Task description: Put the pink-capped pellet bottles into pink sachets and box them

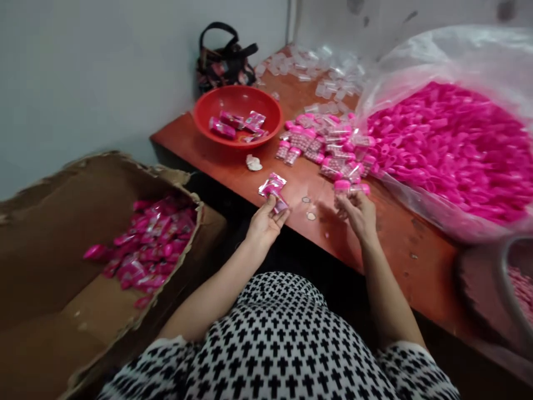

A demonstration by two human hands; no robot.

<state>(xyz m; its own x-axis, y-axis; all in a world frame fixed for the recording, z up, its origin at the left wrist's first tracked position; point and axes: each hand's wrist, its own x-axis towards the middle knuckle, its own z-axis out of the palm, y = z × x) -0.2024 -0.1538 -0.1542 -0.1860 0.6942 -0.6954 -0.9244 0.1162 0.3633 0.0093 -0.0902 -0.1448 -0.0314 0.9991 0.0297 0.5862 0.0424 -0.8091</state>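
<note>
My left hand (265,225) is closed on a shiny pink foil packet (272,186), held over the table's front edge. Just beyond it, my right hand's side of the table carries a pile of small clear bottles (308,139) with pink caps and pale pink beads inside. My right hand (358,215) is at the near edge of this pile, its fingers curled and pinched at a small pink-capped bottle (358,189). The fingertips are slightly blurred and partly hidden.
A red bowl (200,119) holds several pink packets. Clear empty bottles (333,83) lie behind. A plastic bag (416,50) of pink caps or scoops stands right, above a basin (495,283) of pink beads. A cardboard box (37,250) with pink packets is left; a handbag (225,66) sits behind.
</note>
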